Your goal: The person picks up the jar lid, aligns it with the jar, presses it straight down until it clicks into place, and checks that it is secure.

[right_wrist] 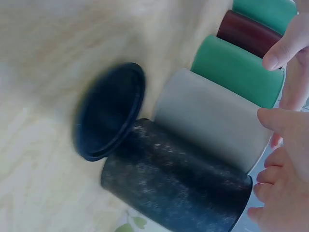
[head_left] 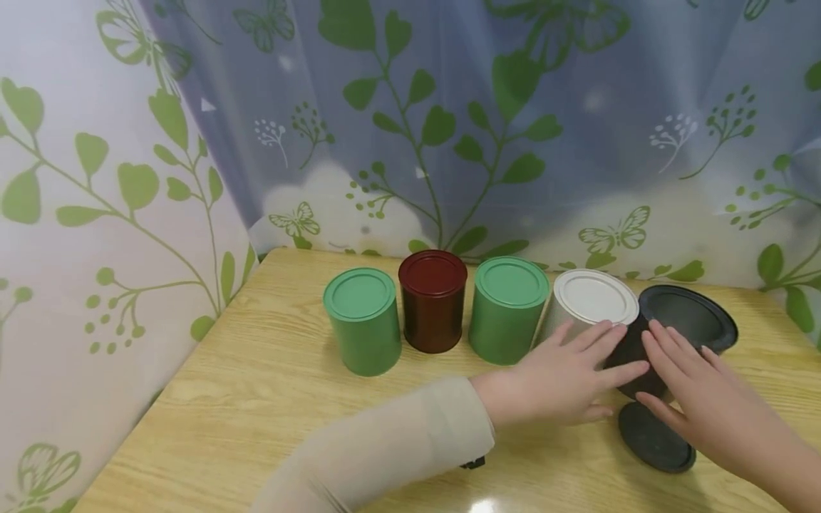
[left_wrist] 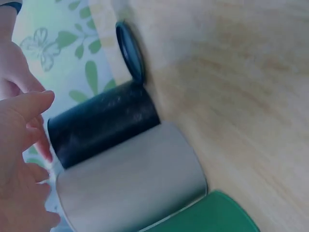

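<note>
My left hand (head_left: 554,377) reaches over the front of the white can (head_left: 593,296), its fingers spread and straight. The right hand (head_left: 715,402) hovers beside it at the black can (head_left: 695,317), fingers extended. Neither hand grips anything. The black can stands at the right end of a row, its dark top sunken within a rim. At its foot, toward me, is a round black lid (head_left: 657,438); in the left wrist view this lid (left_wrist: 130,53) is tilted up on its edge. The lid (right_wrist: 111,111) looks blurred in the right wrist view.
Left of the white can stand a green can (head_left: 509,313), a dark red can (head_left: 432,303) and another green can (head_left: 363,324), all with tops on. The wooden table (head_left: 244,399) backs onto a curtain (head_left: 449,128) printed with leaves and butterflies.
</note>
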The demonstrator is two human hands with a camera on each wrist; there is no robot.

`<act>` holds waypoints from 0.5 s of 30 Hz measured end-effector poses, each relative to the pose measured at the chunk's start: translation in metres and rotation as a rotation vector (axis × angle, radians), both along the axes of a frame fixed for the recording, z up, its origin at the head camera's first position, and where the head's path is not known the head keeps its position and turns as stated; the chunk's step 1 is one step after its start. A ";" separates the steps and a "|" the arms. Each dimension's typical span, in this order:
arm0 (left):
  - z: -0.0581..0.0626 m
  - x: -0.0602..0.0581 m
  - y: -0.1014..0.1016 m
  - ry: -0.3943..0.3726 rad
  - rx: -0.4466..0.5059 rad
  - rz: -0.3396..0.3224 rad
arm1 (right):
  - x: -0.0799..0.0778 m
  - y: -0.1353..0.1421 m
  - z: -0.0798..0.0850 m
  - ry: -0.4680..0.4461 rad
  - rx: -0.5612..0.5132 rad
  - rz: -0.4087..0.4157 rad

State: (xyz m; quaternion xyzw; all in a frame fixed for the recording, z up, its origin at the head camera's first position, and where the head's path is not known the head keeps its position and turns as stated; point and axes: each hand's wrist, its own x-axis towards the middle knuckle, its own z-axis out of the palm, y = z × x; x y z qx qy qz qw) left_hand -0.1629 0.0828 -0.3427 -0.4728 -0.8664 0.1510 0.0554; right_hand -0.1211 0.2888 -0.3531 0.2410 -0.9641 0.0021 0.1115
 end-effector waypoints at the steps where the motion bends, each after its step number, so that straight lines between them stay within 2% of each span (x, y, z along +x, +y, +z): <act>1: -0.002 0.002 0.002 -0.003 -0.003 -0.012 | 0.005 0.002 -0.003 0.021 -0.011 0.005; 5: -0.008 0.010 0.009 -0.037 -0.027 -0.053 | 0.021 0.009 -0.016 0.069 -0.032 0.022; 9: -0.018 0.014 0.017 -0.101 -0.084 -0.054 | 0.029 0.018 -0.033 0.069 -0.023 0.018; 11: -0.023 0.014 0.023 -0.126 -0.119 -0.048 | 0.031 0.023 -0.042 0.029 -0.015 -0.002; 15: -0.035 0.013 0.034 -0.216 -0.184 0.004 | 0.029 0.031 -0.058 -0.158 0.004 -0.091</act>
